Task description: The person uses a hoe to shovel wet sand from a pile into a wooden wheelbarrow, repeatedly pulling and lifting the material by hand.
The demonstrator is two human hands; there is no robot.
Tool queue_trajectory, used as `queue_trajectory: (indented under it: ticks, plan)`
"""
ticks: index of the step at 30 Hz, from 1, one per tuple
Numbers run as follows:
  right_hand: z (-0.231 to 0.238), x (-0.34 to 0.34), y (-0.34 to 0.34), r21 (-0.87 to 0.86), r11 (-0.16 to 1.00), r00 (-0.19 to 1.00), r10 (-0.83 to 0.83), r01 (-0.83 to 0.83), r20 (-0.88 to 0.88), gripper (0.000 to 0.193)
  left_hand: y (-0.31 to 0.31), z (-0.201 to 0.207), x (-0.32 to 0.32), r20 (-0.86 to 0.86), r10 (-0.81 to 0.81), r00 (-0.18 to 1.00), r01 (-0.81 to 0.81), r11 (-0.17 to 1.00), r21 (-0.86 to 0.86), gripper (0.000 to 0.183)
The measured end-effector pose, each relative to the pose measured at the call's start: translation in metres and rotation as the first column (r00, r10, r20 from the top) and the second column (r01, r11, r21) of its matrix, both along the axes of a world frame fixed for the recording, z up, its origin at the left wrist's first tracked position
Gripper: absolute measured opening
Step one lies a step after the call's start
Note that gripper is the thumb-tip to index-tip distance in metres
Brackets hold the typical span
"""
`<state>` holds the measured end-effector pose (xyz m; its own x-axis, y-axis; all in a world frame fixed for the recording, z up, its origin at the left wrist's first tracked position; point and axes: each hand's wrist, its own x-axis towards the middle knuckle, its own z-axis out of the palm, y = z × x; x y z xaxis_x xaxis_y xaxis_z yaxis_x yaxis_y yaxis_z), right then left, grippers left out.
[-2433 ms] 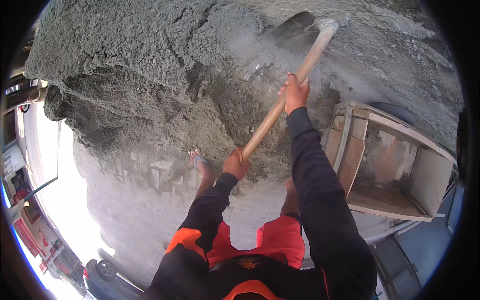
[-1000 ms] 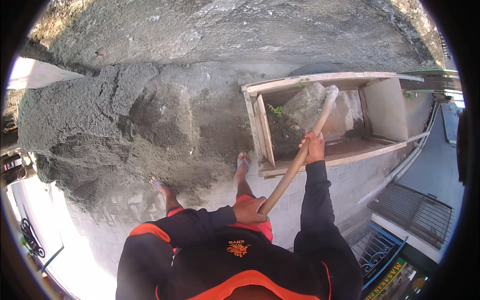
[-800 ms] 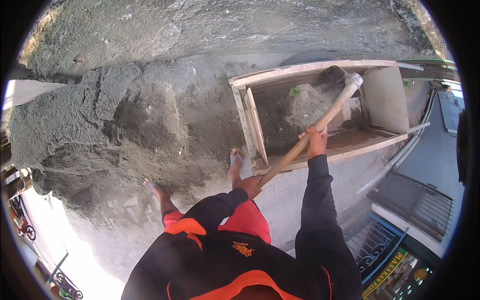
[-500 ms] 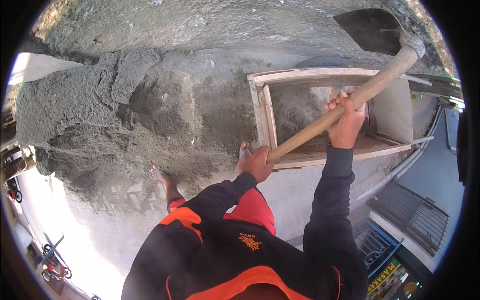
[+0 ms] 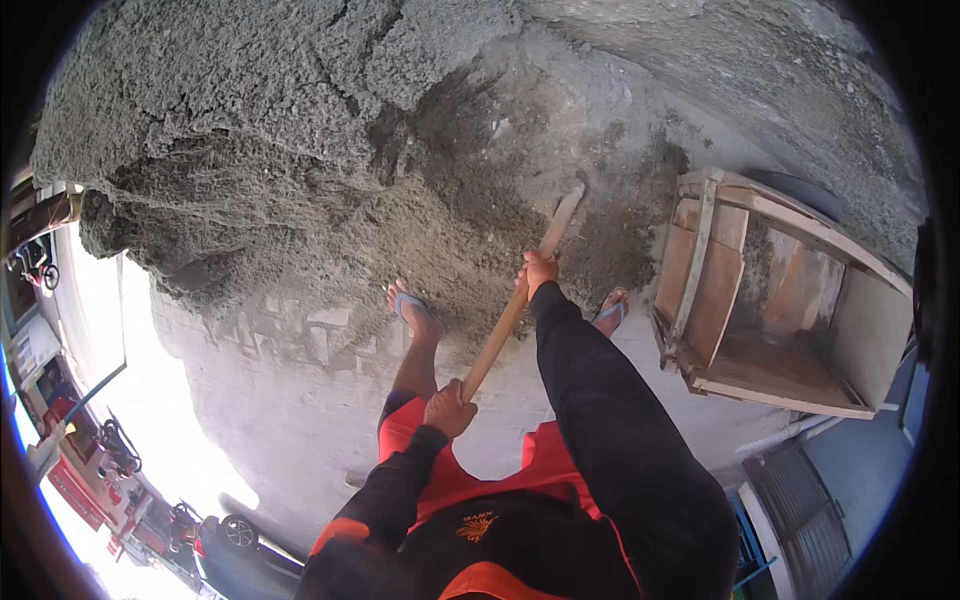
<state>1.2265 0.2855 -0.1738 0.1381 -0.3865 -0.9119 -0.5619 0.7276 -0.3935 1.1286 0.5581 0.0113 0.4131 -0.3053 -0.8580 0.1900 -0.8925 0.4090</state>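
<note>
We close our left hand [image 5: 450, 408] around the butt end of the hoe [image 5: 495, 345] and our right hand [image 5: 538, 270] around its wooden shaft farther up; the fingers of both are wrapped. The hoe slopes away from us, its head end at the grey sand heap [image 5: 250, 150]. We cannot make out the blade. A wooden box [image 5: 712, 290] stands to our right.

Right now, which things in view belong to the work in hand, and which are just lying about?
Work in hand:
wooden handle, gripped by left hand and right hand
grey heap
probably the wooden box

Just about:
parked car
motorbike
metal grating
</note>
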Motion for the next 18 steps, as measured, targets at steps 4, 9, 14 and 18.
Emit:
queue_trajectory:
  ticks: [4,9,14,18]
  plan:
    - [-0.017,0.000,0.003,0.132,0.991,0.999,-0.014,0.008,0.044,0.010,-0.007,0.049,0.059,-0.074,0.104,0.992,-0.109,0.992,-0.062,0.040]
    - [0.035,0.032,-0.054,0.232,0.953,0.974,0.161,-0.196,0.160,0.011,-0.060,0.127,0.107,-0.301,0.438,0.847,-0.531,0.726,-0.437,0.061]
    - [0.124,0.028,-0.110,0.338,0.925,0.970,0.102,-0.174,0.221,0.011,-0.121,0.215,0.112,-0.320,0.239,0.917,-0.395,0.658,-0.641,0.070]
    - [0.215,-0.003,-0.173,0.348,0.930,0.955,0.013,-0.120,0.295,0.010,-0.184,0.289,0.099,-0.222,-0.081,0.972,-0.123,0.628,-0.769,0.074]
